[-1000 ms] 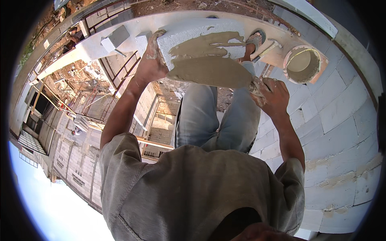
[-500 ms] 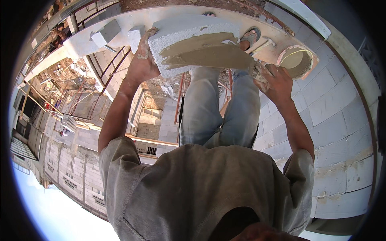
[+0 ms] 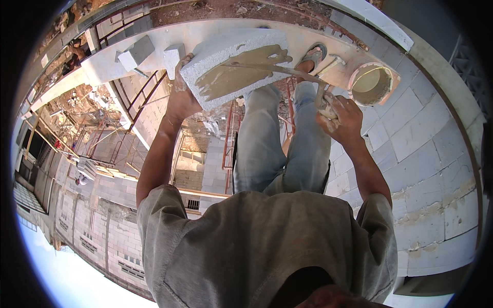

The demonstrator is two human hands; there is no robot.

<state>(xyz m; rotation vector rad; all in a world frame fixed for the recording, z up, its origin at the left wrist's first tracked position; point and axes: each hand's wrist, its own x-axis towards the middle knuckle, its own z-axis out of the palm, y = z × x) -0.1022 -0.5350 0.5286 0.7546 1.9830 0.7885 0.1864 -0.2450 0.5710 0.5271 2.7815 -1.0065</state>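
My left hand (image 3: 183, 88) is closed on the left end of a pale grey lightweight concrete block (image 3: 233, 43), held tilted over the plank in front of my legs. Wet grey-brown mortar (image 3: 226, 82) coats much of the block face turned to me. In my right hand (image 3: 343, 119), the fingers wrap the handle of a trowel (image 3: 277, 69). Its blade is seen nearly edge-on and reaches left across the mortar, tip near the middle of the coat. Mortar is smeared on the fingers of both hands.
A bucket of mortar (image 3: 382, 93) stands right on the plank (image 3: 218, 26), beside a hammer (image 3: 328, 64) and my sandalled foot (image 3: 314, 54). Two smaller block pieces (image 3: 137, 53) (image 3: 174, 57) lie left. A block wall (image 3: 421, 149) rises right. Scaffolding and a deep drop show below left.
The trowel has turned from lying flat on the mortar to nearly edge-on. My right hand has come lower and slightly left, and the block appears shifted left in view.
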